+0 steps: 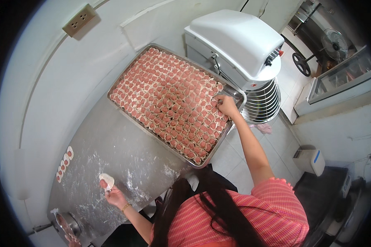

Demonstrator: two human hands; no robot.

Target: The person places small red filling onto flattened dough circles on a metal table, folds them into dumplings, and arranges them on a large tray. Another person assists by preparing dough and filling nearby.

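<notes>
A large metal tray (178, 163) holds many rows of small open-topped dumplings (160, 92) with pink filling. My right hand (227, 106) reaches to the tray's right side, fingers closed in a pinch among the end dumplings. What sits between those fingertips is mostly hidden, and I cannot make it out. Lower left, over the floury table, my left hand (116, 197) grips a pale round dough wrapper (108, 178) with a lump of pink filling (103, 184) at its side.
Several filled wrappers (64, 164) lie in a row at the steel table's (111, 136) left edge. Another person's hand (73, 241) is beside a metal bowl (72, 224) at lower left. A white dough mixer (235, 41) with a wire guard (263, 101) stands behind the tray.
</notes>
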